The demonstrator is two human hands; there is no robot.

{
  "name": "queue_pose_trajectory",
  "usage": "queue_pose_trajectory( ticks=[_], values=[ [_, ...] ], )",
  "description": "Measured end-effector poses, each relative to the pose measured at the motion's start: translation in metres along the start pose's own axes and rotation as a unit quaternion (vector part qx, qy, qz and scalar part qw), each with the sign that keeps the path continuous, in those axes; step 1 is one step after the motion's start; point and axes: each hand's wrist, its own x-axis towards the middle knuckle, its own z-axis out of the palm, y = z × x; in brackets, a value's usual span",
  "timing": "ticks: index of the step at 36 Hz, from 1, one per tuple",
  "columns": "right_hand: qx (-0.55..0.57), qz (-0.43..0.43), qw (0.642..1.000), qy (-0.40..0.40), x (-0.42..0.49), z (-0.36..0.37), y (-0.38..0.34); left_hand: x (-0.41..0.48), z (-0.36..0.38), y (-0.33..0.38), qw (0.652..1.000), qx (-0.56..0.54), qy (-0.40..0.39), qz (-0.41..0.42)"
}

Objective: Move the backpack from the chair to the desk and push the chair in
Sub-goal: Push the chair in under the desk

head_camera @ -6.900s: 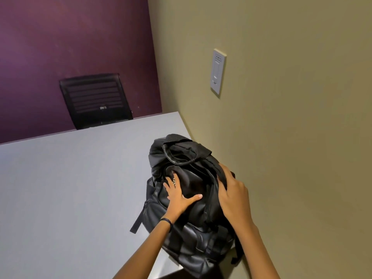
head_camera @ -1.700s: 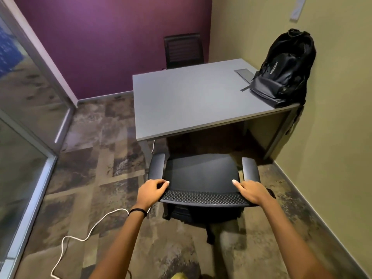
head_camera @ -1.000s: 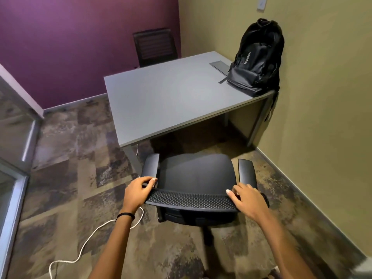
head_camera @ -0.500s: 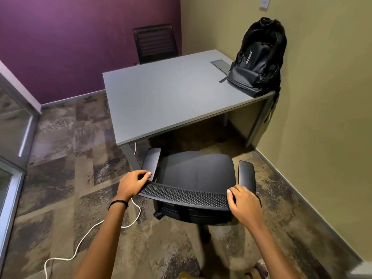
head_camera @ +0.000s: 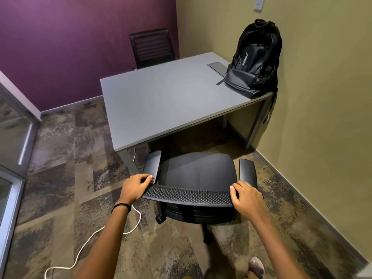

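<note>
A black backpack [head_camera: 254, 61] stands upright on the near right corner of the grey desk [head_camera: 165, 97], leaning against the olive wall. In front of the desk stands a black office chair [head_camera: 198, 170] with a mesh backrest and two armrests, its seat just short of the desk's near edge. My left hand [head_camera: 134, 188] grips the left end of the backrest's top edge. At the right end of that edge, my right hand [head_camera: 247, 196] is closed on it.
A white cable [head_camera: 88, 241] snakes over the patterned carpet left of the chair. A second black chair [head_camera: 152, 47] stands behind the desk at the purple wall. A glass partition [head_camera: 12, 137] runs along the left. The olive wall is close on the right.
The backpack went from under my hands to standing alone on the desk. Both hands now hold the chair's backrest, and over the last second the chair has edged toward the desk.
</note>
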Motion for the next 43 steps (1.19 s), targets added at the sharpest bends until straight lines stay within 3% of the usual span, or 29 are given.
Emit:
queue_pose_trajectory(
  ticks=[23,43],
  values=[
    [0.012,-0.014,1.0,-0.004,0.058,-0.002,0.031,0.052,0.013,0.03,0.999,0.018,0.007,-0.028],
    [-0.002,-0.065,0.997,-0.029,0.152,-0.022,0.138,0.068,0.06,0.128,0.994,0.027,0.028,-0.101]
  ],
)
